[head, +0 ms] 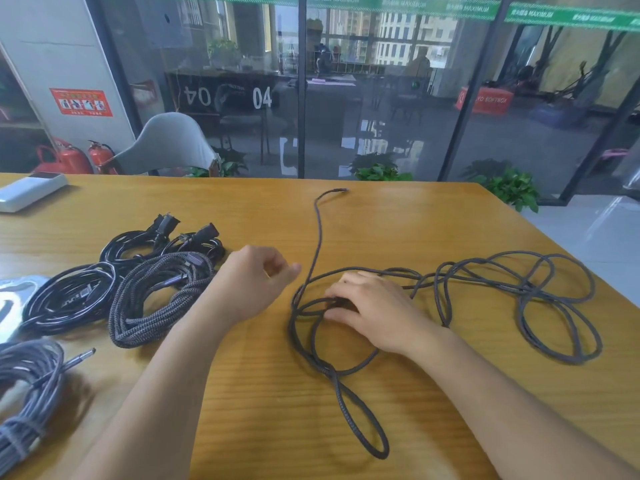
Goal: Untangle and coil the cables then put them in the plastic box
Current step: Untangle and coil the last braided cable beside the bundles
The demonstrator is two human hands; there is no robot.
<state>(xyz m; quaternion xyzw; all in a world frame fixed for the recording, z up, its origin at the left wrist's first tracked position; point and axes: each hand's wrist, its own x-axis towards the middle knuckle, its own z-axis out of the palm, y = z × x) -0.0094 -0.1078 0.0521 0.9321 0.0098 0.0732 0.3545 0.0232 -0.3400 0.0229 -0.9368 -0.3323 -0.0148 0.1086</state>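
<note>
Wooden table [242,393] fills my view, glass wall behind it. Nearest, at 8 o'clock, I see a grey bundle [27,386] with a jack plug poking out. Ahead, a loose braided cable [519,289] sprawls from 6 o'clock up through the centre and out to 3 o'clock in overlapping loops, one end trailing toward 12. My right hand [374,313] rests on it at centre, fingers curled over the strands where they cross. My left hand [256,278] hovers just beside, loosely curled, holding nothing. At 9 to 10 o'clock lie coiled cables [152,299], black and braided. A white device [27,192] sits at 10 o'clock, far edge.
</note>
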